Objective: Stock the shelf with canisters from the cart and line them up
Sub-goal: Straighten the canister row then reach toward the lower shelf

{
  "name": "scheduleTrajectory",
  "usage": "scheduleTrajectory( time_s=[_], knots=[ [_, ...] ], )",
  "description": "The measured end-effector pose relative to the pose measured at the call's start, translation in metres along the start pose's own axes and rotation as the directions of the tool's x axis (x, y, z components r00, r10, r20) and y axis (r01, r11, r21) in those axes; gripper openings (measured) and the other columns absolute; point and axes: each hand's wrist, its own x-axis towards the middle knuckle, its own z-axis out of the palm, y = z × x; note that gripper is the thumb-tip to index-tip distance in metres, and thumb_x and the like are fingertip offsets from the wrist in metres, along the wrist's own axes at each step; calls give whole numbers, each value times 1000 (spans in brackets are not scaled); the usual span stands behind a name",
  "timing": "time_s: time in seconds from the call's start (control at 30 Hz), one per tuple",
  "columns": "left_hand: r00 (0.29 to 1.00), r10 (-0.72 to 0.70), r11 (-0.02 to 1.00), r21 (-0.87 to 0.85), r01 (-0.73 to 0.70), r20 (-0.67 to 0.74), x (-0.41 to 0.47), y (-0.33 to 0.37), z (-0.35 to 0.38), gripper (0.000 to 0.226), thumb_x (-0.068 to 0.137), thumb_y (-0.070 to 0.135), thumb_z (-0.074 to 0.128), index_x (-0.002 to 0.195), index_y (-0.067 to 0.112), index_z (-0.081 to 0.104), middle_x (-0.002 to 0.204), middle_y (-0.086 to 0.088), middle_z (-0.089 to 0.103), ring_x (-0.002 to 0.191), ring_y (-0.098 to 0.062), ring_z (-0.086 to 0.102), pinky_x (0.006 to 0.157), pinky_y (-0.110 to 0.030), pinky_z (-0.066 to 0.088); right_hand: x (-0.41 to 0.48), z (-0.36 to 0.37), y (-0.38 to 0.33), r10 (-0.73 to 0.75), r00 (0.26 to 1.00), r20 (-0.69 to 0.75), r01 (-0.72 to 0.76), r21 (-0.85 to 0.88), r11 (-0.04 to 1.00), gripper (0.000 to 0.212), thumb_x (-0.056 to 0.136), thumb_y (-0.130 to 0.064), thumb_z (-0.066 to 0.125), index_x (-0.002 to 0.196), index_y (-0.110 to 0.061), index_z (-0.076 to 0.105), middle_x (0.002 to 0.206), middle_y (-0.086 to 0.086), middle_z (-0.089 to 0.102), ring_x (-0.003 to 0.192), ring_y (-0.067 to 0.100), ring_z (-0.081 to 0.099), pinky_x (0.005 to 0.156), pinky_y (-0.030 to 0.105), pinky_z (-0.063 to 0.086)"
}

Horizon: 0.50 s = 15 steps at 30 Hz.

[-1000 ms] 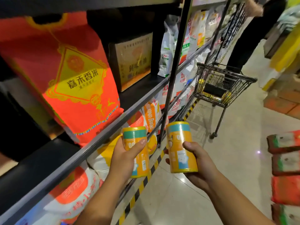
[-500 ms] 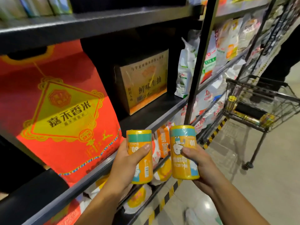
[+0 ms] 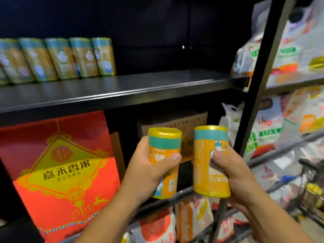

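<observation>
Yellow teal-banded cylindrical canister is gripped in the left hand, fingers curled round it; a second matching canister is clamped in the right hand — both are held roughly upright, just beside each other with a gap between, below the black metal shelf. Row of like canisters is lined up on that shelf — left part.

I see the left canister and the right canister both orange with a teal band under a shiny gold top, and the right one carries a white cartoon figure. The shelved canisters repeat that teal-over-gold scheme on the black shelf. Below, the big bag is red with a yellow diamond, black characters and a multicoloured hem stripe.
</observation>
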Motion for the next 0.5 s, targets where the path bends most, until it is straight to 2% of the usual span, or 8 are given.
scheduleTrajectory(
  time_s=[0.1, 0.2, 0.3, 0.4, 0.5],
  knots=[
    [991, 126, 992, 36, -124, -54, 14, 32, 6, 63, 60, 42, 81, 112, 14, 58, 89, 0, 72, 79, -12, 68, 69, -26, 54, 25, 6, -32, -92, 992, 87, 96, -48, 994, 99, 36, -60, 97, 117, -16, 64, 99, 17, 73, 81, 29, 73, 61, 42, 59],
    [963, 243, 969, 73, -236, -114, 27, 68, 2, 57, 61, 42, 79, 108, 18, 58, 83, 4, 70, 73, -9, 66, 64, -24, 53, 54, 13, -61, -194, 968, 162, 206, -61, 977, 75, 42, -54, 96, 105, -25, 69, 95, 10, 73, 79, 25, 72, 63, 40, 60],
    [930, 335, 941, 109, -321, -152, 43, 108, -5, 54, 62, 45, 78, 105, 19, 58, 77, 4, 67, 65, -15, 61, 57, -29, 51, 81, 21, -91, -301, 936, 183, 318, -69, 946, 48, 60, -34, 85, 103, -23, 67, 90, 5, 73, 75, 20, 71, 61, 38, 59],
    [903, 399, 912, 167, -374, -161, 67, 138, -15, 57, 66, 46, 78, 112, 19, 59, 90, 4, 71, 81, -12, 68, 71, -29, 55, 106, 34, -119, -395, 892, 219, 430, -145, 891, 41, 65, -42, 80, 101, -24, 71, 92, 4, 74, 79, 21, 72, 65, 38, 58],
    [887, 409, 899, 264, -350, -216, 99, 152, -24, 60, 66, 50, 81, 114, 23, 57, 96, 6, 72, 90, -11, 71, 76, -30, 55, 128, 46, -140, -440, 861, 253, 496, -230, 837, 46, 73, -41, 87, 111, -23, 69, 102, 2, 76, 92, 20, 74, 74, 39, 59]
  ],
)
